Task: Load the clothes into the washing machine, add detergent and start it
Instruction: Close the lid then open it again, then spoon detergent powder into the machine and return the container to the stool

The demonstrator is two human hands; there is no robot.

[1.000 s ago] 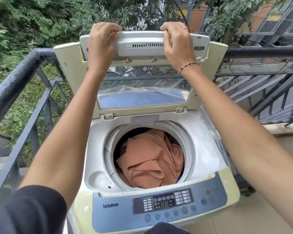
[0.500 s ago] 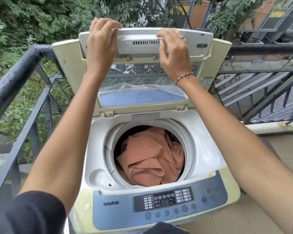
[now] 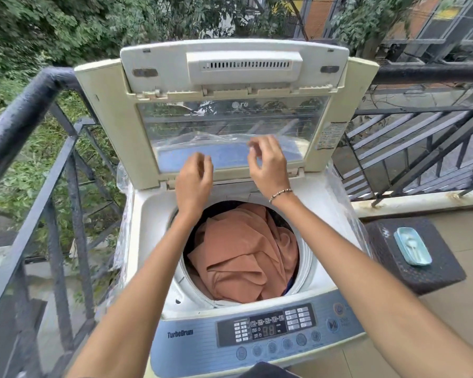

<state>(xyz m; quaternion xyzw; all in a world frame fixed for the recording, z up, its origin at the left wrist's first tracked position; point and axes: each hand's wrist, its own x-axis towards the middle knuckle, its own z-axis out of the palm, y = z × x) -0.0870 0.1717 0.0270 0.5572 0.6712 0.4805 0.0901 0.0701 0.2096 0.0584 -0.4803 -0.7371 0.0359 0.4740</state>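
Note:
A cream top-loading washing machine [image 3: 153,241] stands in front of me with its folding lid [image 3: 230,110] raised upright. Orange-brown clothes [image 3: 243,257] fill the round drum. The blue control panel [image 3: 257,331] with a lit display runs along the front edge. My left hand [image 3: 193,182] and my right hand [image 3: 266,162] hover over the back of the drum, in front of the lid's clear window. Their fingers hang loosely curled and hold nothing. A bead bracelet sits on my right wrist.
A dark metal railing [image 3: 25,124] runs along the left and behind the machine. At the right a dark woven stool [image 3: 410,257] carries a small light-blue tray [image 3: 413,251] with a white spoon. Tiled floor lies beyond it.
Both hands have let go of the lid's top edge and dropped down toward the drum. The lid stays upright.

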